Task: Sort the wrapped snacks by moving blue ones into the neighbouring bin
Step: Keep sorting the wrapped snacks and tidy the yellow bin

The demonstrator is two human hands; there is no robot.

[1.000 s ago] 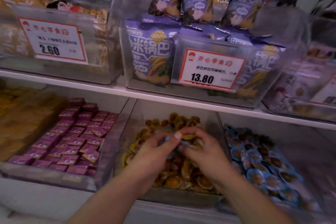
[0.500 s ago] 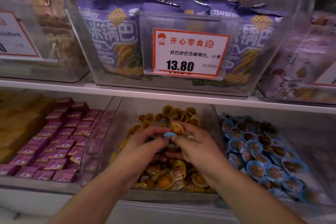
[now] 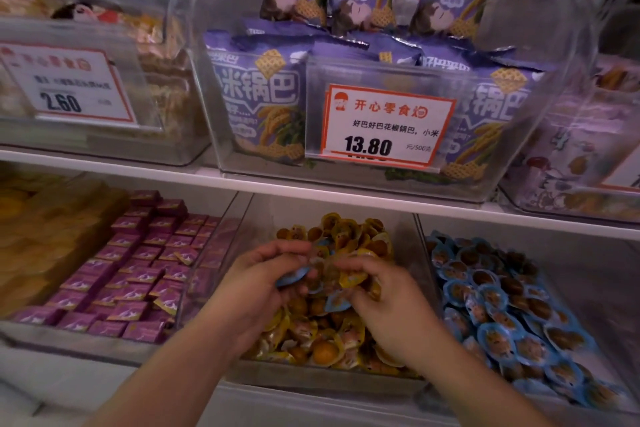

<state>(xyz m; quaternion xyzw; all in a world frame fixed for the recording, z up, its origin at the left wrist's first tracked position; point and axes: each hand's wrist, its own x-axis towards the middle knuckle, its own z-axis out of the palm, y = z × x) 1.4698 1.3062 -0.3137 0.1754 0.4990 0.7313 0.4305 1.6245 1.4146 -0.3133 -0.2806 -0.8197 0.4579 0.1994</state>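
Nearest me: left hand [image 3: 258,282], fingers curled and pinched on a blue snack [image 3: 292,278], held just above the yellow snacks [image 3: 322,340]. Right hand [image 3: 384,302], just beside it, fingers bent down into the pile; I cannot tell whether it is clamped on anything. A second blue wrapper [image 3: 337,303] lies between my hands on the heap.

Middle bin [image 3: 329,380]: clear, holding yellow snacks.
Right bin [image 3: 427,253]: touching the middle one, filled with blue snacks [image 3: 502,322].
Left bin [image 3: 69,336]: rows of purple packets [image 3: 138,270].

Beyond, upper shelf [image 3: 277,185]: clear tub of purple bags [image 3: 256,104] with a price tag [image 3: 384,125] reading 13.80; to its left a tag [image 3: 69,87] reading 2.60.
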